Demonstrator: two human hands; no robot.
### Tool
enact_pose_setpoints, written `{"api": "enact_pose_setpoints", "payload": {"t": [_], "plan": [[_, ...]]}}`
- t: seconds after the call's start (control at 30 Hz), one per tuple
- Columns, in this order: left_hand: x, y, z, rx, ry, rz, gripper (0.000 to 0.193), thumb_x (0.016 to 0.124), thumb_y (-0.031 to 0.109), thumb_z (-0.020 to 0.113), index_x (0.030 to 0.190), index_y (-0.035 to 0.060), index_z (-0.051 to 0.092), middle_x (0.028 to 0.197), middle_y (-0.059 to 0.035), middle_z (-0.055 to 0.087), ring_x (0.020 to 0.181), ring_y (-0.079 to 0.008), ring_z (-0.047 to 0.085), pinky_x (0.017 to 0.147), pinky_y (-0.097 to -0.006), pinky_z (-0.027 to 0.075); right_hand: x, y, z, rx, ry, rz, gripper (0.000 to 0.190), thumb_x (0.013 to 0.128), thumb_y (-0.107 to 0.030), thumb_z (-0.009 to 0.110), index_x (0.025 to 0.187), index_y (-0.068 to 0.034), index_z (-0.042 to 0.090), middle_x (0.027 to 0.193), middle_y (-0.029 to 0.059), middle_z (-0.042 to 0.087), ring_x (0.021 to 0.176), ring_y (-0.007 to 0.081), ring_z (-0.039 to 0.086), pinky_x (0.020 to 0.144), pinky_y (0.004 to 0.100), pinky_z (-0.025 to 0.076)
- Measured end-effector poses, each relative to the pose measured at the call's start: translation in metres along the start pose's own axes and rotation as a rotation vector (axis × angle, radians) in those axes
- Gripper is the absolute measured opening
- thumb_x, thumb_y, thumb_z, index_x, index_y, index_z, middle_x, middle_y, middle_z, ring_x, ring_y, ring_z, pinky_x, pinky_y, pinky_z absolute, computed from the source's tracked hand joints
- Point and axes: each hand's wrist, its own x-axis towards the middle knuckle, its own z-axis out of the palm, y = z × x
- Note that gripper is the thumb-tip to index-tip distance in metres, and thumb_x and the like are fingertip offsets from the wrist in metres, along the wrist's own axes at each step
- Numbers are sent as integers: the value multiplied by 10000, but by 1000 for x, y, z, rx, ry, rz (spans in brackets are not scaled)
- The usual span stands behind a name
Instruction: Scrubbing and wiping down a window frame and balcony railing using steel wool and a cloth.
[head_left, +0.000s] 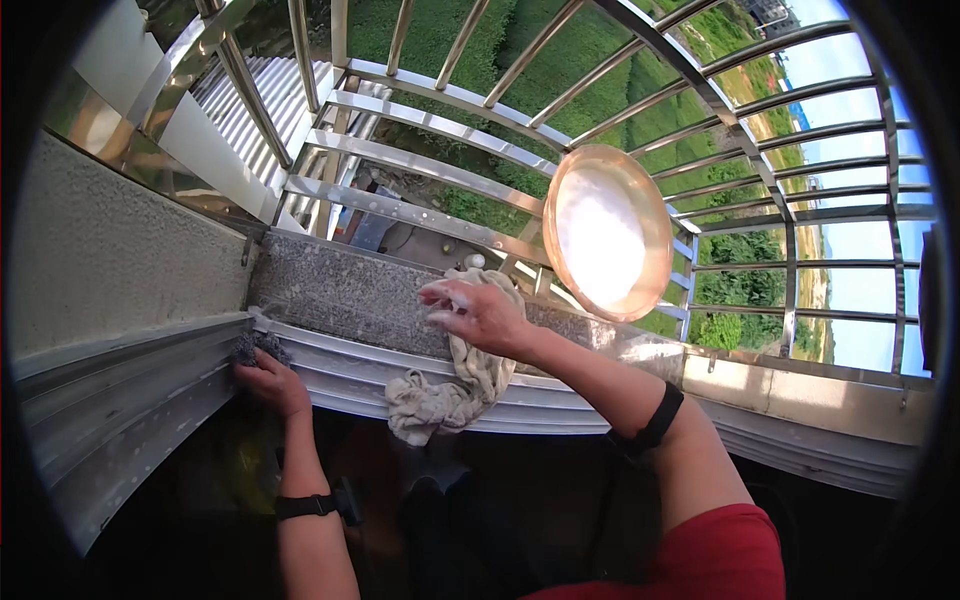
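My left hand (274, 381) grips a dark grey scouring pad (259, 348) and presses it into the lower corner of the metal window frame (135, 382). Some whitish foam shows just above the pad. My right hand (480, 315), wet with suds, hovers over the concrete sill (349, 289) with its fingers apart and nothing in them. Below and partly behind that hand, a damp beige cloth (439, 405) lies draped across the sill and the sliding-window track (345, 367). To its right, a tan plastic basin (553, 225) with white suds sits tilted in view on the railing ledge.
A stainless-steel window guard (487, 191) encloses the ledge, with open gaps between its bars. Through them, greenery (427, 37) and a corrugated roof (240, 112) show far below. A rough plastered wall (120, 240) bounds the left side. Black straps circle both my forearms.
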Motion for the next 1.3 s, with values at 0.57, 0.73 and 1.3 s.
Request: {"api": "enact_pose_setpoints", "payload": {"t": [0.57,0.73,1.3], "plan": [[-55,0,-70,-751,-41,-127,436,991,137,462,1356,-42,304,1321,-164,452,1185,-207,465,1021,-343,362,-35,-30,136,-326,24,-266,405,775,-190,647,1174,-197,583,1205,129,549,1057,296,557,798,438,449],[-86,-7,-132,-713,-38,-278,370,990,145,463,1298,-32,357,1211,-131,490,1042,-180,505,898,-322,422,75,-101,193,-377,114,-328,261,776,-221,623,1034,-184,611,1094,78,565,997,253,551,743,409,420],[-123,-18,-189,-609,-22,-472,459,992,134,448,1384,-47,296,1409,-172,375,1268,-228,395,1077,-371,292,105,-147,219,-560,304,-208,281,751,-198,631,1012,-95,618,1051,116,506,1015,297,497,734,408,440]]}}
